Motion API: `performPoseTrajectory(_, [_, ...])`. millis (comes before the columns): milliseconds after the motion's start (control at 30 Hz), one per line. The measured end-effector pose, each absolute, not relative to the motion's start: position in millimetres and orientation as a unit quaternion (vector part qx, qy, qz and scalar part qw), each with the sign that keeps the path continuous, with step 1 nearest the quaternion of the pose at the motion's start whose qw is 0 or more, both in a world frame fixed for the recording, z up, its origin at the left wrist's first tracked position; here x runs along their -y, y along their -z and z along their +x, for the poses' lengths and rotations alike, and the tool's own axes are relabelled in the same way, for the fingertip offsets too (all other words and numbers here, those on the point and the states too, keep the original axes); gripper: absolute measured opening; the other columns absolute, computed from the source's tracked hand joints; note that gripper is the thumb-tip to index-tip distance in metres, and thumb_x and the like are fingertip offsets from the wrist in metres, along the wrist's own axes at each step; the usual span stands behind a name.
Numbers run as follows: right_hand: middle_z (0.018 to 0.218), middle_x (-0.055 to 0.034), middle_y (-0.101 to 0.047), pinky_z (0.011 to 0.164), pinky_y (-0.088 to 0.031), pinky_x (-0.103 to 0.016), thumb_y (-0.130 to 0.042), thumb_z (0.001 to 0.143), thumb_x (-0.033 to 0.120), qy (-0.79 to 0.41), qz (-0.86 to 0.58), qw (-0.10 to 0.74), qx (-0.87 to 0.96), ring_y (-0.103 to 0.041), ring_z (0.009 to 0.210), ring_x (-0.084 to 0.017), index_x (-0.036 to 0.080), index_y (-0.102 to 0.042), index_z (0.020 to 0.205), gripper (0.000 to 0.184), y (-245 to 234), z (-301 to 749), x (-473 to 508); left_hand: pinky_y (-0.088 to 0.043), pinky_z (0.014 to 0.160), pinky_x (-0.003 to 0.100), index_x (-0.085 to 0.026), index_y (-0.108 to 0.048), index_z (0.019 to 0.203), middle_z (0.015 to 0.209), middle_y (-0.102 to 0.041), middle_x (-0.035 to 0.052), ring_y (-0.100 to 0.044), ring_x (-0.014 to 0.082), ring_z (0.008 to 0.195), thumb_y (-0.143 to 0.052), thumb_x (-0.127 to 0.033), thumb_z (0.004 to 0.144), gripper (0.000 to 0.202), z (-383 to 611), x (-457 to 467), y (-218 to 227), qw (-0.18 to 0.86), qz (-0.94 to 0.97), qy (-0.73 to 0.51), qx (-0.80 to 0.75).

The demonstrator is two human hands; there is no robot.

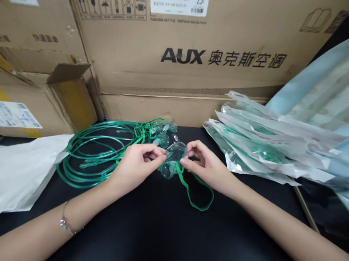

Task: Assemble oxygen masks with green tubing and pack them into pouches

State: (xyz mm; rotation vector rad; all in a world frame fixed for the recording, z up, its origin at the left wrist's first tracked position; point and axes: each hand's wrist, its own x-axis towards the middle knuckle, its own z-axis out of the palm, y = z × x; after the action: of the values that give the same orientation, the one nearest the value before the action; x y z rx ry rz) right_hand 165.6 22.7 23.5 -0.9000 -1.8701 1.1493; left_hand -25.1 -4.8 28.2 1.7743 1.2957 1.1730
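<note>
Pinch of left hand [137, 160] and right hand [210, 164] on clear mask [176, 151], edges half-hidden

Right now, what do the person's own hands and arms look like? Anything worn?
Both bare: no gloves on the left hand or right hand, no sleeves in view. Left forearm wears a thin silver-coloured bracelet with small charms; right forearm shows nothing worn.
</note>
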Motion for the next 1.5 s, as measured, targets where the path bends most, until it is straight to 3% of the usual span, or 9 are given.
performPoseTrajectory(100, [0.069, 0.0034, -0.047, 0.051, -0.042, -0.020, -0.067, 0.069, 0.035, -0.467, -0.380, 0.355, 0.715, -0.046, 0.059, -0.007, 0.018, -0.044, 0.075, 0.029, -28.1, 164.5, -23.0, -0.049, 0.064, 0.026, -0.015, -0.057, 0.060, 0.087, -0.069, 0.0070, -0.064, 0.0194, 0.083, -0.057, -0.024, 0.073, 0.016, -23.7, 7.6, -26.6, 0.258, 0.682, -0.453, -0.513])
performPoseTrajectory(233, [0.063, 0.0027, -0.052, 0.051, -0.045, -0.021, -0.067, 0.068, 0.029, -0.526, -0.368, 0.315, 0.699, -0.049, 0.055, -0.007, 0.016, -0.052, 0.073, 0.021, -34.1, 163.6, -21.4, -0.047, 0.054, 0.020, -0.016, -0.054, 0.065, 0.083, -0.067, 0.0044, -0.064, 0.0177, 0.082, -0.056, -0.020, 0.073, 0.009, -20.4, 11.1, -26.2, 0.181, 0.721, -0.422, -0.519])
performPoseTrajectory(367, [0.061, 0.0023, -0.054, 0.052, -0.046, -0.021, -0.064, 0.070, 0.025, -0.510, -0.367, 0.318, 0.710, -0.050, 0.053, -0.007, 0.014, -0.059, 0.075, 0.013, -35.2, 163.6, -18.5, -0.045, 0.047, 0.017, -0.018, -0.056, 0.084, 0.072, -0.063, -0.0007, -0.061, 0.0108, 0.060, -0.055, -0.018, 0.075, 0.010, -17.7, 11.9, -25.5, 0.193, 0.744, -0.394, -0.503])
performPoseTrajectory(533, [0.063, 0.0015, -0.055, 0.051, -0.045, -0.021, -0.062, 0.071, 0.022, -0.485, -0.367, 0.303, 0.734, -0.050, 0.053, -0.007, 0.014, -0.064, 0.076, 0.010, -32.6, 163.6, -16.9, -0.047, 0.051, 0.020, -0.019, -0.065, 0.080, 0.081, -0.066, 0.0007, -0.057, 0.0096, 0.058, -0.052, -0.027, 0.079, 0.016, -16.4, 11.9, -23.7, 0.211, 0.752, -0.377, -0.498])
performPoseTrajectory(633, [0.062, 0.0021, -0.053, 0.052, -0.045, -0.021, -0.059, 0.071, 0.019, -0.477, -0.365, 0.301, 0.741, -0.050, 0.053, -0.007, 0.015, -0.065, 0.075, 0.009, -31.9, 163.4, -16.6, -0.046, 0.050, 0.021, -0.018, -0.064, 0.087, 0.075, -0.067, 0.0010, -0.056, 0.0104, 0.055, -0.053, -0.029, 0.078, 0.018, -15.4, 12.1, -23.0, 0.218, 0.732, -0.379, -0.523])
performPoseTrajectory(867, [0.058, 0.0038, -0.045, 0.049, -0.041, -0.022, -0.046, 0.072, 0.011, -0.439, -0.363, 0.273, 0.775, -0.054, 0.051, -0.009, 0.017, -0.068, 0.086, 0.027, -34.5, 166.2, -14.6, -0.041, 0.047, 0.022, -0.017, -0.063, 0.084, 0.071, -0.065, 0.0016, -0.054, 0.0114, 0.054, -0.057, -0.041, 0.074, 0.027, -13.7, 13.7, -25.3, 0.201, 0.710, -0.386, -0.553])
performPoseTrajectory(1033, [0.056, 0.0049, -0.041, 0.046, -0.037, -0.021, -0.040, 0.069, 0.005, -0.416, -0.357, 0.256, 0.796, -0.055, 0.050, -0.009, 0.017, -0.068, 0.093, 0.039, -35.0, 167.5, -15.7, -0.038, 0.048, 0.022, -0.017, -0.063, 0.083, 0.059, -0.059, -0.0018, -0.050, 0.0106, 0.050, -0.058, -0.031, 0.072, 0.019, -13.6, 14.0, -28.8, 0.171, 0.709, -0.367, -0.578])
performPoseTrajectory(1367, [0.060, 0.0030, -0.046, 0.047, -0.037, -0.021, -0.044, 0.071, 0.009, -0.341, -0.379, 0.288, 0.811, -0.046, 0.048, -0.007, 0.017, -0.067, 0.084, 0.028, -38.5, 170.0, -18.1, -0.042, 0.056, 0.023, -0.018, -0.061, 0.082, 0.070, -0.062, -0.0007, -0.055, 0.0117, 0.057, -0.059, -0.031, 0.072, 0.017, -13.0, 15.0, -30.0, 0.119, 0.719, -0.374, -0.573])
performPoseTrajectory(1500, [0.078, -0.0027, -0.052, 0.057, -0.045, -0.024, -0.051, 0.078, 0.025, -0.319, -0.368, 0.330, 0.808, -0.052, 0.070, -0.013, 0.018, -0.061, 0.091, 0.017, -31.7, 168.1, -20.8, -0.044, 0.058, 0.023, -0.018, -0.062, 0.083, 0.077, -0.064, 0.0016, -0.057, 0.0128, 0.063, -0.050, -0.033, 0.081, 0.020, -16.5, 13.7, -32.5, 0.114, 0.740, -0.376, -0.546])
